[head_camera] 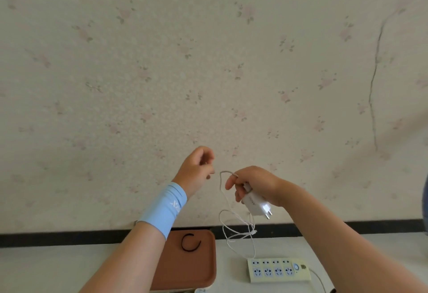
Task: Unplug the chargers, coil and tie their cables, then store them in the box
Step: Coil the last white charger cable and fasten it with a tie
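My right hand [253, 185] grips a white charger [256, 204], raised in front of the wall with its two prongs pointing down and right. Its thin white cable [234, 228] leaves the top of my right hand, arcs left, then hangs in loose loops down to the table. My left hand [196, 170], with a light blue wristband below it, is held up just left of the cable's top arc, fingers curled; whether it pinches the cable cannot be seen. A cream power strip [278, 269] lies on the table with all sockets bare.
A brown tray [190, 262] sits on the white table left of the power strip, with a black hair tie [191, 243] lying in it. The strip's own cord runs off to the lower right. A flowered wall rises behind the table.
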